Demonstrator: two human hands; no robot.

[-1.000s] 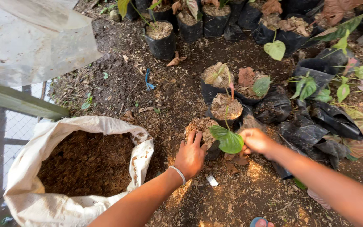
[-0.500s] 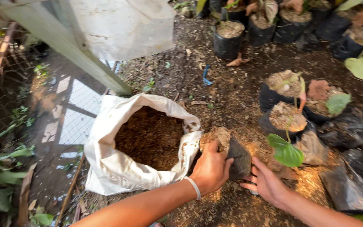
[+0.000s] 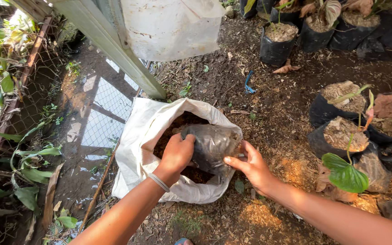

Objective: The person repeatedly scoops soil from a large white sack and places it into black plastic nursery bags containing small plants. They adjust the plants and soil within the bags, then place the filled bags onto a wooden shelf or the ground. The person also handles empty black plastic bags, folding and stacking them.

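**Black grow bag now held over the open sack**

Half a second ago both hands gripped the black grow bag on the ground just right of the white sack; now the bag (image 3: 212,147) has been lifted and sits over the sack's mouth, tipped on its side. A second ago the hands were further right still, among the potted seedlings, and the view has since swung left to take in the wire fence and the wet paving.

The left hand (image 3: 175,156) closes over the bag's left end from above, fingers curled around the plastic, a pale band at the wrist. The right hand (image 3: 250,165) cups the bag's right end from below and the side, thumb pointing toward the bag. Both hands hold it between them.

The white sack (image 3: 141,149) lies open on the ground with its rim rolled down, and it holds dark brown potting mix, seen around and under the bag. What is inside the held bag cannot be told.

To the right stand several black grow bags filled with pale coarse mix; the nearest (image 3: 339,136) carries a seedling with one broad green leaf (image 3: 345,172). More filled bags (image 3: 277,41) stand in a row along the top. A large pale plastic container (image 3: 169,27) hangs at the upper edge beside a slanted green post (image 3: 114,45).
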